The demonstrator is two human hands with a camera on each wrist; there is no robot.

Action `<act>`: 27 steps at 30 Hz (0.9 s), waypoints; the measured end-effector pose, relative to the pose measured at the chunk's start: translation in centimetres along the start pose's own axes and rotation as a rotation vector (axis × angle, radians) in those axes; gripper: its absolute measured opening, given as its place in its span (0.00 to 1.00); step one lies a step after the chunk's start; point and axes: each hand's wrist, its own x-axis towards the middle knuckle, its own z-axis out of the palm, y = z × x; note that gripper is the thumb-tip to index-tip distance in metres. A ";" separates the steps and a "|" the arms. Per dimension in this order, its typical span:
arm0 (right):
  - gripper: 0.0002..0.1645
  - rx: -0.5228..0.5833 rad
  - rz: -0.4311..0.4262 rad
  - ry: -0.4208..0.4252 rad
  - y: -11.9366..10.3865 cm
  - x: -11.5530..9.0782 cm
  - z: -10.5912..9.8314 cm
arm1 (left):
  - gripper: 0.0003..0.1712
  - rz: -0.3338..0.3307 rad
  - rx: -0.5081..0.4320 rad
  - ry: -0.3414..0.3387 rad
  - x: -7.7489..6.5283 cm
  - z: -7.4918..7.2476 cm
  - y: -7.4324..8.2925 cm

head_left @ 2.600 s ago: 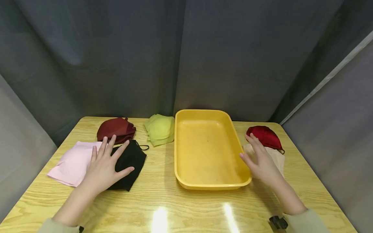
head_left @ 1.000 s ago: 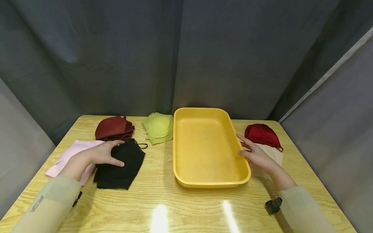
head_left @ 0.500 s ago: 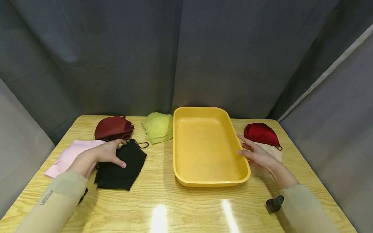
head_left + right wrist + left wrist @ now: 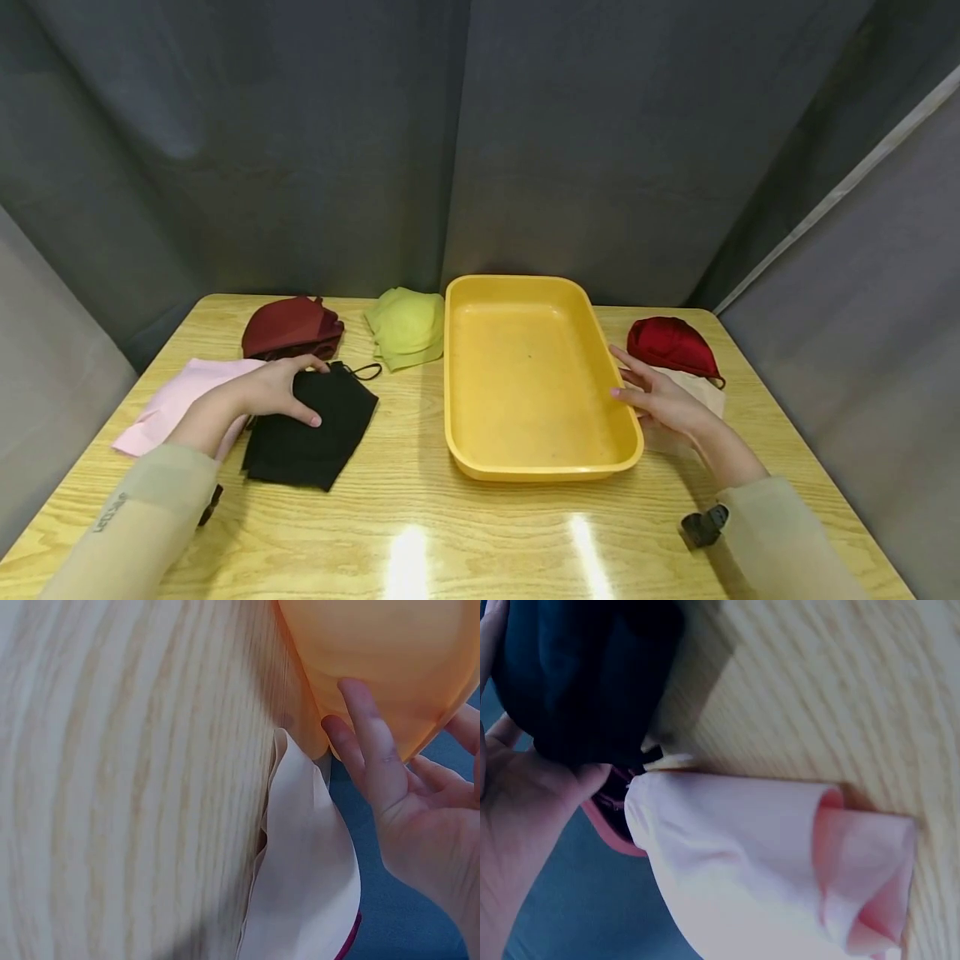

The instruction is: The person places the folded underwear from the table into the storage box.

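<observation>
My left hand (image 4: pixel 273 390) grips a black cloth face mask (image 4: pixel 326 437), thumb on its near face and fingers along its far edge. The dark fabric (image 4: pixel 585 682) looks bunched against that hand in the left wrist view. Under the left forearm a pink mask (image 4: pixel 168 408) is partly hidden. My right hand (image 4: pixel 667 404) rests against the right wall of a yellow tray (image 4: pixel 525 477); the right wrist view shows fairly straight fingers (image 4: pixel 379 750) touching its outer side. Beside that hand lie a beige mask (image 4: pixel 697 390) and a shiny red mask (image 4: pixel 672 346).
A maroon mask (image 4: pixel 288 327) lies behind the black one. Left of the tray, a yellow-green mask (image 4: pixel 408 327) sits near the back edge. Everything stands on a wooden table (image 4: pixel 315 546) enclosed by grey curtains (image 4: pixel 330 150).
The spread left hand has come down onto the black mask and taken hold of it; the mask has since shifted slightly. My right hand has closed in on the tray's wall and stayed there.
</observation>
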 end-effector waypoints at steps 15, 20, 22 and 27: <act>0.47 0.026 0.006 0.022 -0.3 -0.1 0.3 | 0.33 0.087 -0.172 0.075 -1.8 -1.6 0.2; 0.47 0.003 -0.012 0.049 -0.2 -0.1 0.5 | 0.32 0.071 -0.190 0.088 -2.4 -1.7 0.5; 0.46 -0.004 -0.020 0.055 -0.1 -0.1 0.5 | 0.32 0.072 -0.207 0.102 -2.6 -1.5 0.8; 0.46 -0.007 -0.043 0.070 0.4 -0.1 0.5 | 0.33 0.073 -0.262 0.147 -2.8 -1.3 1.6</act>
